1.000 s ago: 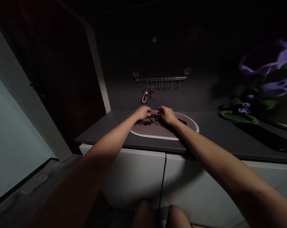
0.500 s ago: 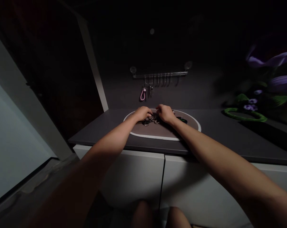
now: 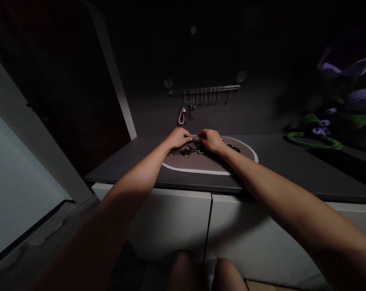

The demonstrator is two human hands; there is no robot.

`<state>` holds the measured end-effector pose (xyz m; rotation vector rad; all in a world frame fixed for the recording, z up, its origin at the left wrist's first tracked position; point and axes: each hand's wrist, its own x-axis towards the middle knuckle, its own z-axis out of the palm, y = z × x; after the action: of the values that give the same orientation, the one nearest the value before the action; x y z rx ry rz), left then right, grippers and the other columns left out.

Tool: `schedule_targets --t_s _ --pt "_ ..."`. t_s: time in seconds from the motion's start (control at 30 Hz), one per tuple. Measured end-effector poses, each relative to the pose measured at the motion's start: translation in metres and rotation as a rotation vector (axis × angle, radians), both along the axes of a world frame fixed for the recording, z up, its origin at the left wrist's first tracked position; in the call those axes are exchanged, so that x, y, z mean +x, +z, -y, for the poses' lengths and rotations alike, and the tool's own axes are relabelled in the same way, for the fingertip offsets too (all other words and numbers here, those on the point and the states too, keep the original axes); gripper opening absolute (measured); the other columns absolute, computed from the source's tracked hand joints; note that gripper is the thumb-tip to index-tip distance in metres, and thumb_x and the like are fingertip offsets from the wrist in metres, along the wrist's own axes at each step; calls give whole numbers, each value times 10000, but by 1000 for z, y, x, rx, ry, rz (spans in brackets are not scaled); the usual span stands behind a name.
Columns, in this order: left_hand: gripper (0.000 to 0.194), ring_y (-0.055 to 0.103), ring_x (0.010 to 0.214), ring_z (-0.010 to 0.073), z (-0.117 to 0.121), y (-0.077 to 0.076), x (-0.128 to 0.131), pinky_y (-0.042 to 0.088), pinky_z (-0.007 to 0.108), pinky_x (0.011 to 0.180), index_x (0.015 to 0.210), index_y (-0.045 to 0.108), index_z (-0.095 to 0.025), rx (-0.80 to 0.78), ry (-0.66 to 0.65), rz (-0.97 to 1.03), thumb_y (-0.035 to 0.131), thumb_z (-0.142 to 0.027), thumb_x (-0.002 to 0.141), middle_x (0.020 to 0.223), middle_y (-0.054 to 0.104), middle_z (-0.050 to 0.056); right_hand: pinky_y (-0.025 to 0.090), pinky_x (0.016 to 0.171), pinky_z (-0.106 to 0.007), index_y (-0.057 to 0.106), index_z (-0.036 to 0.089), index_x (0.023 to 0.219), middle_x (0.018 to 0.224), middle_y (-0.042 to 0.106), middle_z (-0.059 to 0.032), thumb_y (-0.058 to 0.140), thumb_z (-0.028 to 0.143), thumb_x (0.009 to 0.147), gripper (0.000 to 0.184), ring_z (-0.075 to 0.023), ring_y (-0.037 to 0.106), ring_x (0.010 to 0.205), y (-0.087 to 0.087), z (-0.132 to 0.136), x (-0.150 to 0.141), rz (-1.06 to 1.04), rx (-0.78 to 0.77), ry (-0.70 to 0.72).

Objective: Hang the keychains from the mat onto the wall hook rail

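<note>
Both my hands reach over an oval tray point(image 3: 231, 167) with a pale rim on a dark countertop point(image 3: 270, 173). My left hand point(image 3: 178, 137) and my right hand point(image 3: 211, 140) have their fingers curled and pinched on a tangle of keys point(image 3: 191, 150) lying in the tray. The fingertips almost meet above the keys. A small green-tipped item point(image 3: 235, 148) lies in the tray just right of my right hand.
On the wall behind, a hook rail point(image 3: 204, 89) carries a pink key loop point(image 3: 181, 117) and a small bunch of keys point(image 3: 191, 110). A green ring point(image 3: 314, 140) and purple flowers point(image 3: 349, 93) sit at the right. White cabinet doors point(image 3: 170, 226) are below the counter.
The view has tilted a little, so the tray and rail sit higher in the picture. My hands have stayed on the keys, with their fingertips drawn slightly closer together.
</note>
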<state>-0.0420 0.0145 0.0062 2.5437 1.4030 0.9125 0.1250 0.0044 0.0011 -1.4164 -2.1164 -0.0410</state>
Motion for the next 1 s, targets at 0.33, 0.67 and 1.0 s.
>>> schedule_targets --t_s 0.33,0.67,1.0 --pt "196 530 587 76 1 4 3 436 244 635 818 690 -106 -368 -112 697 659 -223 664 689 653 29 411 833 -252 624 132 1017 1008 654 -102 481 175 800 264 -176 593 952 3 9 -4 -69 24 78" --pt "151 569 664 70 4 3 3 456 244 725 817 684 -137 -607 -188 930 663 -211 687 759 662 34 440 815 -270 602 144 984 957 654 -59 529 251 781 240 -125 592 855 0 1 -3 -512 -29 231" --pt "151 569 636 65 6 3 6 458 234 702 805 689 -135 -646 -177 937 669 -223 683 741 665 40 440 649 -227 620 122 879 770 640 -32 596 269 700 233 -93 548 653 -7 -11 -1 -702 -55 287"
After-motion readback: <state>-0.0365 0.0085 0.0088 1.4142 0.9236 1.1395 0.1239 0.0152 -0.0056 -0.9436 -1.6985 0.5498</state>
